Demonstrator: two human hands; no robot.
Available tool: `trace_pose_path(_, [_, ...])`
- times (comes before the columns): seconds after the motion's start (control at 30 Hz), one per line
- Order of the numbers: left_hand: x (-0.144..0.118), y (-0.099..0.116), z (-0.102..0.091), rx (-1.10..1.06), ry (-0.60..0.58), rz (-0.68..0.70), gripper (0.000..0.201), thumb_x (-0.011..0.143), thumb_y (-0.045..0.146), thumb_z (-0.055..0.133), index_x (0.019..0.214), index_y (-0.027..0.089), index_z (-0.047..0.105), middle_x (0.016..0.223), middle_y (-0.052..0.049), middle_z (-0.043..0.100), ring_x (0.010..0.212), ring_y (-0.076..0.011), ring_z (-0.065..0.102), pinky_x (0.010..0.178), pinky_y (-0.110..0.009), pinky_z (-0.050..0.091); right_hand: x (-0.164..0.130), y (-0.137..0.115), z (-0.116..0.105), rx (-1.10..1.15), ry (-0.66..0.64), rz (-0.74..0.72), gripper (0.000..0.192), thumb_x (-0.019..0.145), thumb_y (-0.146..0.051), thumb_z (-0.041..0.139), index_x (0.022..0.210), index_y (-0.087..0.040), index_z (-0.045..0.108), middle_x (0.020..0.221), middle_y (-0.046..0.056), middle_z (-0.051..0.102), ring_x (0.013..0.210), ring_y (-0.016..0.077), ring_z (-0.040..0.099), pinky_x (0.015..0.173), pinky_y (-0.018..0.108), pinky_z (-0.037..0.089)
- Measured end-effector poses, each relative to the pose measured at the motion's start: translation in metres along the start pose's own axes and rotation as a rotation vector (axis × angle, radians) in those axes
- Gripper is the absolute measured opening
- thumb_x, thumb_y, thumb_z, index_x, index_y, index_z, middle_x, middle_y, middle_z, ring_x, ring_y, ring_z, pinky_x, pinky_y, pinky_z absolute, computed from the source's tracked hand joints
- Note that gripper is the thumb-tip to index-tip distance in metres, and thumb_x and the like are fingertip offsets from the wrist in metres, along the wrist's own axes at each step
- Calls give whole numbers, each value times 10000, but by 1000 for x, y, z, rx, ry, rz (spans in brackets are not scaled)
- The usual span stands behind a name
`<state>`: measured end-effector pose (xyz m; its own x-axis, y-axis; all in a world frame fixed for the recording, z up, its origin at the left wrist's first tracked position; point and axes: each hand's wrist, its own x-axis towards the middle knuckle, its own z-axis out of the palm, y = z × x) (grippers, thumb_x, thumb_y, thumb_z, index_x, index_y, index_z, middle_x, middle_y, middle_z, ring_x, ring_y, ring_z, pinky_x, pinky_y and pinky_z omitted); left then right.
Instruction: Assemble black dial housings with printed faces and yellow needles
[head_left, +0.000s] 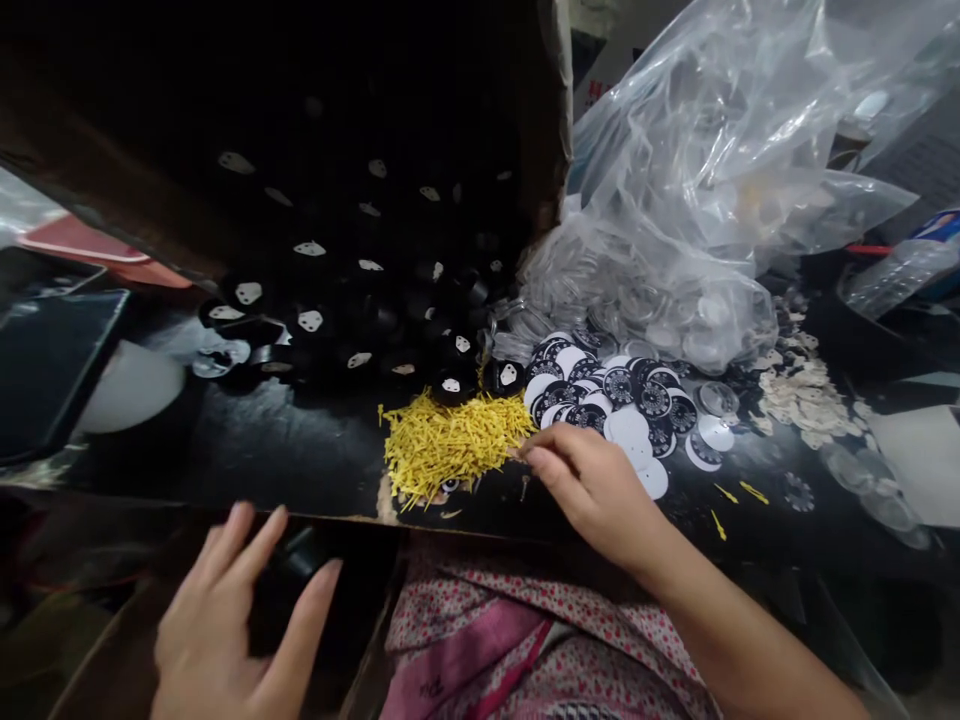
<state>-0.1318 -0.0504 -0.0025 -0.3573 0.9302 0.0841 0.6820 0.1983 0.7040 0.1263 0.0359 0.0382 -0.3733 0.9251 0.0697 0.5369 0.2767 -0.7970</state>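
Note:
My left hand (236,620) is in front of the table's front edge, fingers spread and thumb apart. A dark, blurred piece (304,552) shows beyond the gap between its thumb and fingers, and I cannot tell whether they touch. At the right end of a heap of small yellow plastic pointers (450,440), my right hand (592,490) has its thumb and forefinger pinched together. What they hold, if anything, is too small to make out. Black-and-white printed dial discs (619,390) lie just beyond the right hand. Black round cases (450,385) with white plates sit behind the yellow heap.
A large tipped carton (559,120) spills more black cases onto the black table (300,455). Clear round covers (600,300) spill from a plastic bag (712,130). Pale flat pieces (802,390) are piled at right, near a bottle (904,265). A dark screen (56,350) stands left.

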Motion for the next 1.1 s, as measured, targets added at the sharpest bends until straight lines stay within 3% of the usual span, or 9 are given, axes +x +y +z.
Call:
trace_pose_path(0.13, [56, 42, 26, 39, -60, 223, 446, 947, 461, 427, 1302, 225, 557, 1237, -108, 649, 1152, -308, 592, 1028, -458, 409, 0, -9, 5, -32, -184, -105, 168, 962, -256, 533, 872, -182, 654, 846, 16, 715, 810, 163, 631, 779, 300, 415])
trace_pose_path(0.2, [88, 62, 47, 120, -117, 295, 509, 935, 506, 415, 1290, 176, 571, 1050, -134, 697, 996, -325, 639, 933, -469, 453, -3, -10, 4, -59, -177, -87, 175, 966, -250, 528, 861, -184, 651, 838, 14, 717, 804, 163, 634, 785, 308, 415])
trace_pose_path(0.37, [132, 73, 78, 173, -184, 203, 636, 852, 622, 505, 1297, 174, 579, 935, -142, 700, 894, -367, 646, 808, -473, 471, -14, 11, -18, -177, -110, 81, 167, 972, -252, 518, 941, -187, 669, 917, 36, 712, 846, 177, 645, 801, 327, 451])
trace_pose_path(0.47, [138, 62, 81, 76, -213, 105, 633, 789, 631, 596, 1289, 244, 593, 987, -114, 692, 752, -306, 630, 695, -425, 470, -12, 29, -31, -398, 28, 193, 275, 935, -243, 571, 1199, -184, 613, 1132, 102, 647, 994, 245, 624, 871, 403, 470])
trace_pose_path(0.63, [127, 66, 74, -195, -122, 26, 437, 736, 529, 734, 1091, 278, 702, 940, -49, 674, 792, -234, 610, 762, -369, 473, -1, 47, -35, -552, 143, 237, 328, 863, -174, 638, 1186, -148, 589, 1179, 145, 576, 1050, 299, 592, 913, 482, 467])
trace_pose_path(0.77, [98, 83, 65, -804, 24, -95, 378, 733, 353, 802, 1084, 299, 673, 986, 17, 689, 962, -191, 643, 872, -303, 507, 2, 56, -39, -318, 201, 218, 202, 885, -149, 600, 1082, -186, 624, 1054, 76, 641, 974, 229, 620, 886, 404, 491])
trace_pose_path(0.87, [71, 89, 61, -1221, -134, -259, 318, 777, 279, 764, 1068, 310, 638, 988, 8, 723, 902, -207, 703, 775, -324, 589, 2, 62, -48, -183, 234, 200, 202, 900, -159, 584, 1073, -222, 668, 1025, 44, 696, 945, 196, 644, 877, 368, 498])
trace_pose_path(1.0, [37, 94, 62, -1280, -253, -525, 272, 838, 291, 705, 1101, 275, 637, 1108, -59, 730, 928, -202, 716, 724, -265, 609, -1, 55, -55, -61, 310, 143, 207, 893, -160, 583, 1053, -214, 703, 1034, 54, 699, 872, 171, 661, 817, 334, 518])
trace_pose_path(1.1, [19, 103, 70, -1356, -305, -595, 299, 876, 385, 650, 1138, 242, 656, 1206, -86, 701, 1116, -237, 659, 856, -304, 590, -4, 34, -45, 20, 177, 123, 226, 911, -164, 555, 1081, -221, 693, 985, 34, 711, 823, 151, 661, 794, 316, 517])
